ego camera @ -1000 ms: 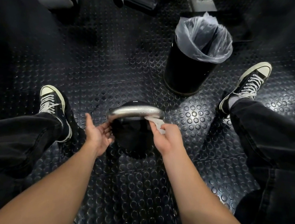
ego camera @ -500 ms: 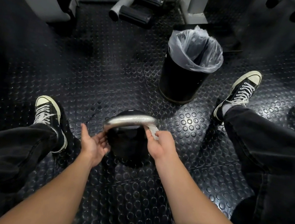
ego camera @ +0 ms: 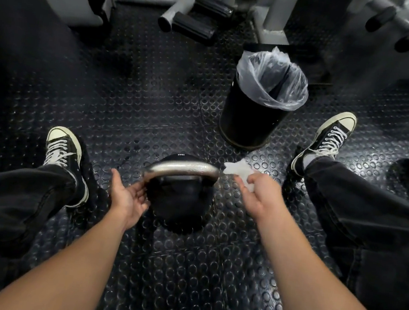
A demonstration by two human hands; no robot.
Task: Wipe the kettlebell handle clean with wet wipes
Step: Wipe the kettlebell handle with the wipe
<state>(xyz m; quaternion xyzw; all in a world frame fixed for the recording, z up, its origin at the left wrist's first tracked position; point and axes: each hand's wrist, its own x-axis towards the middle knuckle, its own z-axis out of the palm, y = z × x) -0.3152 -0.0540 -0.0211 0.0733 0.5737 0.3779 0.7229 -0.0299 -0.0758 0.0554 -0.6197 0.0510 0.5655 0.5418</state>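
Now right hand (ego camera: 257,196) gripping wipe (ego camera: 238,170) beside handle (ego camera: 184,167)

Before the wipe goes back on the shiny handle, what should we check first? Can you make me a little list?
1. Wet wipe held by the right hand: ok, the fingers pinch it.
2. Wipe touching the kettlebell handle: not ok, it sits just off the handle's right end.
3. Left hand steadying the kettlebell: ok, its fingers touch the handle's left end.
4. Kettlebell standing on the rubber floor: ok, it is upright between the shoes.
5. Trash bin ready for the used wipe: ok, it is lined and open, just beyond the kettlebell.
6. Handle clean yet: cannot tell, it shines but looks blurred.
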